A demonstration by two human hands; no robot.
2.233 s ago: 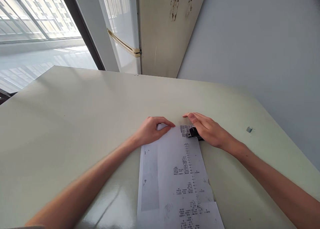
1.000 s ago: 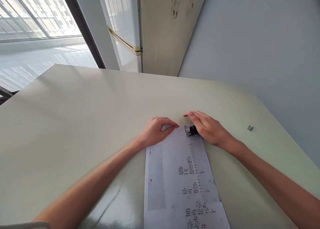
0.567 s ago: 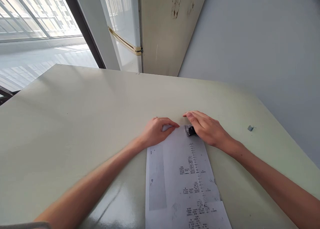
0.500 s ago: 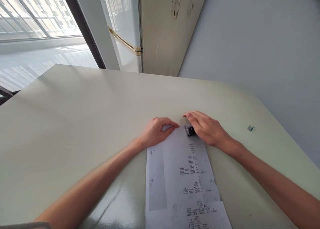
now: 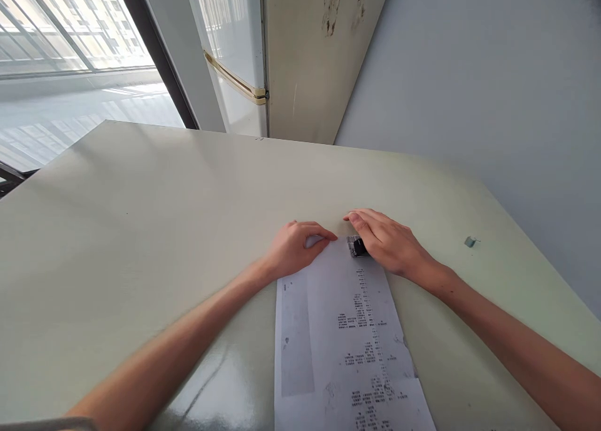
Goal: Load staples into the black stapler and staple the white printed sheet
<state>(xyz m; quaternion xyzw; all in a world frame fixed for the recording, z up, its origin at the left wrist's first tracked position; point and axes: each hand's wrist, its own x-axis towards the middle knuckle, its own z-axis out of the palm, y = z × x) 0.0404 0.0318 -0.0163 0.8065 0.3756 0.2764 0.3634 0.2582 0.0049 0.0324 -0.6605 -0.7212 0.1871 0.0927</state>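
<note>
A long white printed paper sheet [image 5: 328, 343] lies on the table, running from its near edge towards the middle. Thumb and index finger of my left hand [image 5: 300, 248] pinch together at the sheet's far left edge. My right hand [image 5: 387, 240] is curved over the far right corner, its fingers close together. A small black block [image 5: 359, 247] shows beneath its thumb side, over a dark patterned patch [image 5: 350, 243] on the paper. My palm hides most of the block, so its kind cannot be made out. Columns of dark print run down the sheet.
The pale glossy table [image 5: 164, 230] spreads out around the paper. A small grey-green scrap [image 5: 470, 241] lies to the right. Beyond the far edge stands a fridge [image 5: 310, 61] with a gold-coloured handle [image 5: 235, 80], between a window and a grey wall.
</note>
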